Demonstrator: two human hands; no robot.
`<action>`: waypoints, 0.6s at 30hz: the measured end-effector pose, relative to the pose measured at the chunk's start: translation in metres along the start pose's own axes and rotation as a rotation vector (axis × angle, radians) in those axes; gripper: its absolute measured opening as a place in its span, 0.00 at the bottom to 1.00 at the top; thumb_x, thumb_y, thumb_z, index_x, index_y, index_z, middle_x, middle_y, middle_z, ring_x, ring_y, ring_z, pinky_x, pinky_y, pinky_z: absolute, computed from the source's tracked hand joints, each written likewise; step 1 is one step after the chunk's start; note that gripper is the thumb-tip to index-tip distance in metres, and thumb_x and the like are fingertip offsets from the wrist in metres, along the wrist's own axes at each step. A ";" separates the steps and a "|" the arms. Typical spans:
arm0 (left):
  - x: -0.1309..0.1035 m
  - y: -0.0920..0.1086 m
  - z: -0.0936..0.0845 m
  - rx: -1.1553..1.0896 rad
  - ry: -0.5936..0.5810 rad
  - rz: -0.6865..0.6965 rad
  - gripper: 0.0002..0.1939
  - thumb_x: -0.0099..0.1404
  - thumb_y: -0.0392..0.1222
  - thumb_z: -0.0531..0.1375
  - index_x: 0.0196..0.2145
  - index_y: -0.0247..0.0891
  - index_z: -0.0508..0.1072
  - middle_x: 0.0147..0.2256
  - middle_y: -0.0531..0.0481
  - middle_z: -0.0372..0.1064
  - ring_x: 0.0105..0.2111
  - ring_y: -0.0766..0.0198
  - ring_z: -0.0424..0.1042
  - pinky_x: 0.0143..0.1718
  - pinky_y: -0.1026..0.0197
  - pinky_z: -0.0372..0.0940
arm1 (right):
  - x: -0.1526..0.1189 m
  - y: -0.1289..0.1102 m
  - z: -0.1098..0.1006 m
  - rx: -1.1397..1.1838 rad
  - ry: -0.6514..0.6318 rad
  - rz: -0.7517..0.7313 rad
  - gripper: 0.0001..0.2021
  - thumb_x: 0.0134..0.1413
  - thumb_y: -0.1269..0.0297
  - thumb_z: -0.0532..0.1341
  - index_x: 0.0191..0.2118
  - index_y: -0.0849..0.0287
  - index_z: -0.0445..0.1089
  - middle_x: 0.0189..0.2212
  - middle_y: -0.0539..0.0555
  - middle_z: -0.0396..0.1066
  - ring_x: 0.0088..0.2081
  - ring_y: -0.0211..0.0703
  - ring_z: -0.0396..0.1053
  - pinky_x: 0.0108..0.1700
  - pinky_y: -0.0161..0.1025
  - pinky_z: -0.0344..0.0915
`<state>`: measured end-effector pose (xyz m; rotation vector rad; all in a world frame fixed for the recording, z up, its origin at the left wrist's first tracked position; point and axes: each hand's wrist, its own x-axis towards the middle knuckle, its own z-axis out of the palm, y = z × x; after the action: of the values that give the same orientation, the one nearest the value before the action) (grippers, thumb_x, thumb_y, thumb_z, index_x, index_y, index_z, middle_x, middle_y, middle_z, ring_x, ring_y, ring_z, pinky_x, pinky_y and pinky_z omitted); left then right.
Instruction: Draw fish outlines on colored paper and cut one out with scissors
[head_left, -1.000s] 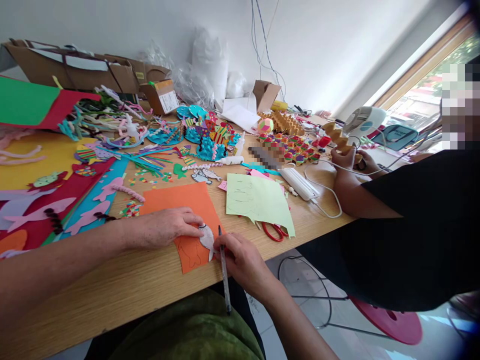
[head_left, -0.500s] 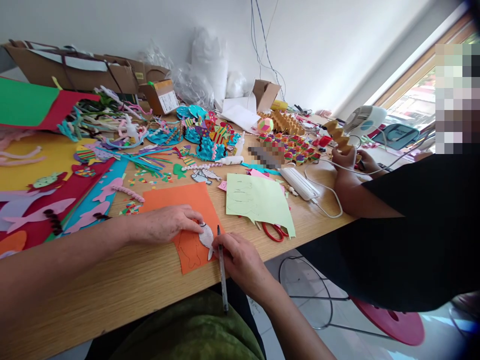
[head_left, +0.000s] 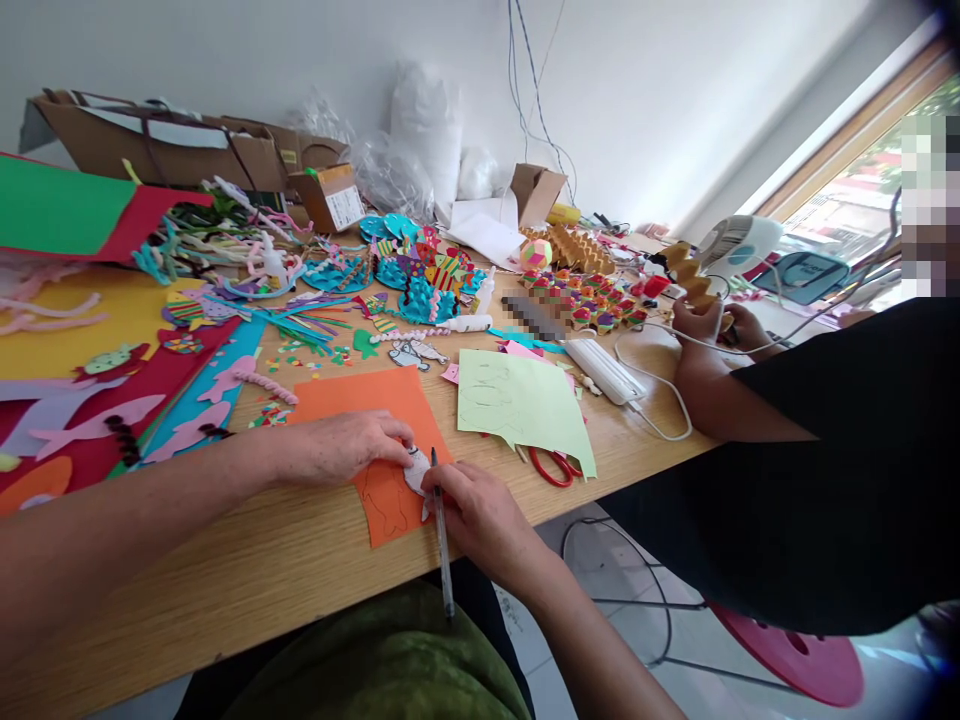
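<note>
daylight from window (head_left: 847, 195) at right, glare on floor (head_left: 892, 655), dark blurred right corners, wide-angle stretching

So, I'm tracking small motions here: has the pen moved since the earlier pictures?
Yes, slightly: the pen in the right hand has shifted left, its gap to the scissors a little wider.

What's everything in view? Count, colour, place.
Table: one, brown, centre
Orange sheet: one, orange, near table edge
Paper fish: one, white, on orange sheet
Pen: one, greyish, beside paper fish
Pale sheet: one, green, beside orange sheet
Scissors: one, red-handled, partly under pale sheet
Corded bar: one, white, right of pale sheet
Craft pieces: many, multicoloured, across table
Boxes: several, brown, along wall
Bags: several, whitish, rear
Stool: one, red, lower right
Co-worker: one, dark clothing, far right
Left grip: one, bare, at paper fish
Right grip: one, bare, holding pen
</note>
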<state>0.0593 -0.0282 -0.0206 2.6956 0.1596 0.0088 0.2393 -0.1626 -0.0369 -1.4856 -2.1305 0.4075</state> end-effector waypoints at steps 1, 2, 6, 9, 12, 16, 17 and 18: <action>0.000 0.000 -0.001 0.006 -0.012 -0.007 0.19 0.65 0.27 0.49 0.45 0.44 0.72 0.44 0.49 0.68 0.42 0.61 0.65 0.45 0.63 0.57 | 0.000 0.000 0.001 -0.009 0.001 -0.008 0.10 0.49 0.81 0.55 0.33 0.58 0.66 0.28 0.51 0.69 0.31 0.39 0.65 0.32 0.32 0.56; 0.000 0.001 -0.001 0.009 -0.019 -0.011 0.19 0.64 0.27 0.49 0.45 0.43 0.72 0.44 0.49 0.68 0.42 0.61 0.65 0.44 0.63 0.57 | 0.000 0.001 0.002 -0.017 0.004 -0.012 0.11 0.49 0.81 0.55 0.34 0.58 0.66 0.28 0.51 0.69 0.31 0.39 0.65 0.32 0.32 0.57; 0.000 0.000 -0.001 0.000 -0.010 -0.003 0.19 0.65 0.27 0.49 0.45 0.44 0.72 0.44 0.50 0.67 0.42 0.62 0.65 0.45 0.63 0.58 | -0.002 0.001 0.003 -0.024 -0.005 0.016 0.10 0.50 0.80 0.55 0.34 0.58 0.66 0.28 0.51 0.69 0.31 0.39 0.65 0.32 0.32 0.57; 0.000 0.000 -0.002 -0.003 0.012 0.012 0.19 0.65 0.27 0.49 0.45 0.44 0.72 0.44 0.49 0.68 0.42 0.62 0.65 0.44 0.63 0.58 | -0.003 0.001 0.004 -0.023 0.001 0.036 0.09 0.51 0.79 0.56 0.34 0.57 0.66 0.27 0.50 0.69 0.30 0.39 0.65 0.32 0.32 0.57; -0.002 0.001 -0.002 0.019 0.004 0.015 0.20 0.64 0.26 0.49 0.47 0.43 0.71 0.46 0.48 0.67 0.43 0.61 0.65 0.45 0.63 0.59 | -0.004 0.002 0.005 -0.013 0.016 0.030 0.09 0.50 0.79 0.57 0.34 0.57 0.66 0.27 0.51 0.69 0.30 0.39 0.65 0.31 0.32 0.57; -0.003 0.001 -0.001 0.039 -0.008 0.012 0.21 0.64 0.26 0.49 0.49 0.44 0.70 0.48 0.48 0.67 0.45 0.60 0.65 0.47 0.62 0.59 | -0.005 0.004 0.007 0.000 0.036 0.016 0.10 0.49 0.80 0.57 0.35 0.58 0.66 0.27 0.51 0.69 0.29 0.39 0.65 0.31 0.32 0.57; -0.003 0.000 0.000 0.040 -0.007 0.016 0.21 0.64 0.26 0.49 0.49 0.44 0.70 0.48 0.48 0.66 0.45 0.60 0.65 0.47 0.62 0.58 | -0.005 0.005 0.008 -0.001 0.041 0.012 0.10 0.49 0.79 0.58 0.35 0.58 0.66 0.27 0.51 0.69 0.29 0.39 0.65 0.31 0.32 0.57; -0.003 0.000 0.000 0.038 -0.008 0.019 0.21 0.64 0.26 0.49 0.49 0.44 0.70 0.49 0.48 0.66 0.46 0.60 0.65 0.47 0.62 0.58 | -0.005 0.005 0.008 -0.001 0.043 0.009 0.10 0.49 0.79 0.58 0.35 0.58 0.67 0.27 0.50 0.69 0.29 0.39 0.65 0.31 0.32 0.56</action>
<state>0.0561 -0.0280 -0.0205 2.7346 0.1329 0.0011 0.2398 -0.1649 -0.0477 -1.4925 -2.0919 0.3745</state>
